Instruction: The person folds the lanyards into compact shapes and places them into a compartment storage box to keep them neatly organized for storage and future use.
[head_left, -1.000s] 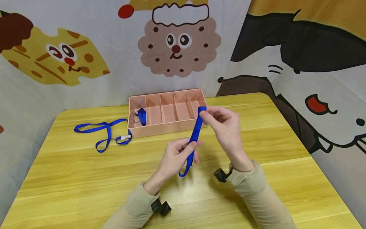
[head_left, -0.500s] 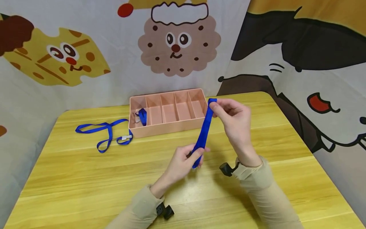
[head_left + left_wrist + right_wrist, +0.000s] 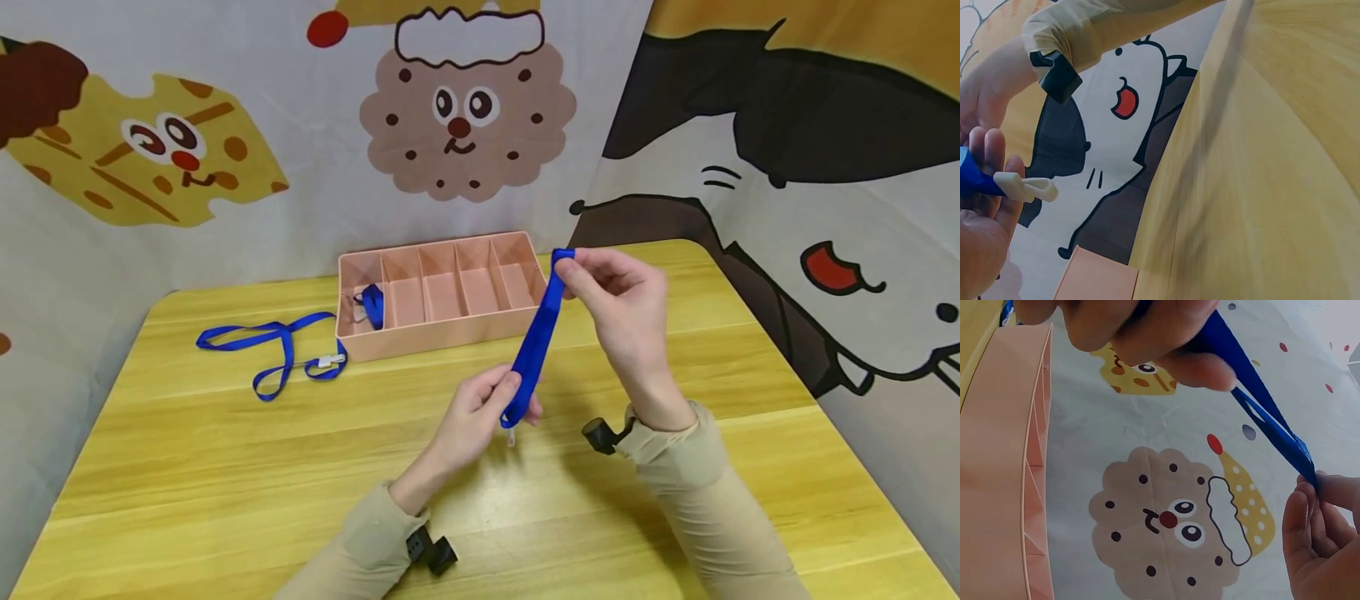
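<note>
Both hands hold a folded blue lanyard (image 3: 538, 337) stretched between them, slanting over the table. The right hand (image 3: 626, 304), the higher one, pinches its folded top end between thumb and fingers. Lower down, the left hand (image 3: 474, 414) grips the bottom end, its thumb pressed on the strap. A white plastic clip (image 3: 1022, 186) hangs below the left hand in the left wrist view. In the right wrist view the strap's layers are partly spread between the left hand (image 3: 1135, 328) and the right hand (image 3: 1329, 540).
Behind the hands stands a pink divided box (image 3: 435, 333); its leftmost compartment holds a folded blue lanyard (image 3: 373, 306). Left of the box, another blue lanyard (image 3: 285, 337) lies loose on the wooden table (image 3: 225, 467). A cartoon-printed cloth (image 3: 300, 233) hangs behind.
Both hands have moved right and slightly up with the lanyard, the right hand farther. The loop dangling below the left hand is drawn up, and the white clip now shows under it.
</note>
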{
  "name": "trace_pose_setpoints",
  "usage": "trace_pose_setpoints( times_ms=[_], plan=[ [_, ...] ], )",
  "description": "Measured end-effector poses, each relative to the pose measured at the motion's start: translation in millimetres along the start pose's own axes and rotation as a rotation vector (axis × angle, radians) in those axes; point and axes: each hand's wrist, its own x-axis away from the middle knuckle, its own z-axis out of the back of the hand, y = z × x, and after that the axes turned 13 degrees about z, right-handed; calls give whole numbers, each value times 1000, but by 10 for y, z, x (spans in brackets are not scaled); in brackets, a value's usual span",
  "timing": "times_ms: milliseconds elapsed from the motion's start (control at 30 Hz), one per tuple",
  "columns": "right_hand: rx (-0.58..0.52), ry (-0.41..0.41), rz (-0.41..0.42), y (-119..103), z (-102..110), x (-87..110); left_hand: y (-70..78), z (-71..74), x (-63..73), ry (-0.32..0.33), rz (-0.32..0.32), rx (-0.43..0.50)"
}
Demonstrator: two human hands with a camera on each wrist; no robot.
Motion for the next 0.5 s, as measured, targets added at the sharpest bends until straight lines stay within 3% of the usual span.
trace_pose_setpoints(
  times_ms=[267,500],
  plan=[
    [-17,21,5,13,11,-2,35,21,-4,31,54,-9],
    [-32,47,-1,30,41,-1,35,17,14,10,4,-95]
  ],
)
